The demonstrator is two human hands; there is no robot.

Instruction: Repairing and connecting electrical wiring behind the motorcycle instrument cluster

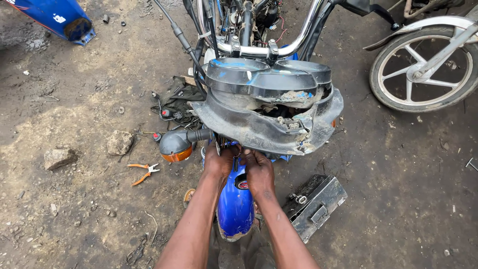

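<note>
Head view — left hand (217, 162) and right hand (258, 169) side by side under the grey, cracked plastic headlight cowl (264, 127), above the blue metal front fender (234, 204); fingers hidden, so grip cannot be told.

Ground: bare packed dirt (398, 199), dark and oil-stained. On it: two stones (119, 142) (59, 158); orange-handled pliers (142, 173); black metal box (315, 204), lying tilted; heap of dark cloth and wiring (177, 102); spoked motorcycle wheel (423, 67) standing at far right; blue fairing panel (57, 17) at upper left.
</note>
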